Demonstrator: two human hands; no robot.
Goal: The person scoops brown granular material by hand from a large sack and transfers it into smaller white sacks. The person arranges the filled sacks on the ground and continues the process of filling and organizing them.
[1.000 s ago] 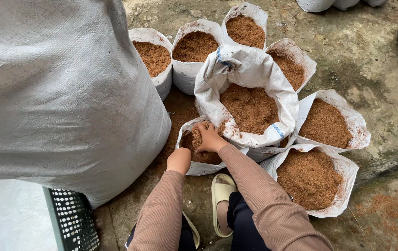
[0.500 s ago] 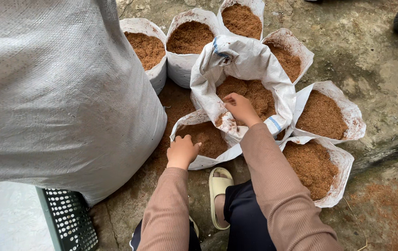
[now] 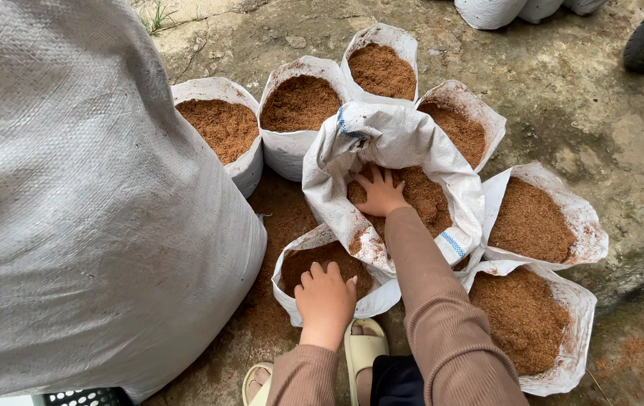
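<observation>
My left hand (image 3: 326, 301) rests on the near rim of a small white woven bag (image 3: 292, 295) partly filled with brown crumbly soil, fingers curled over the edge. My right hand (image 3: 379, 191) reaches into a larger open white sack (image 3: 401, 143) of the same brown soil, fingers spread flat on the soil's surface. The sack leans over the small bag and sits among the other bags.
Several filled white bags of soil ring the sack, among them one at far left (image 3: 217, 124), one at the back (image 3: 382, 68) and one at near right (image 3: 525, 319). A big grey woven sack (image 3: 81, 218) fills the left. Rough concrete ground (image 3: 585, 113) lies right; my sandalled feet (image 3: 363, 349) are below.
My right hand has left the small bag and gone up into the larger sack. My left hand has moved onto the small bag's rim. The camera has shifted closer.
</observation>
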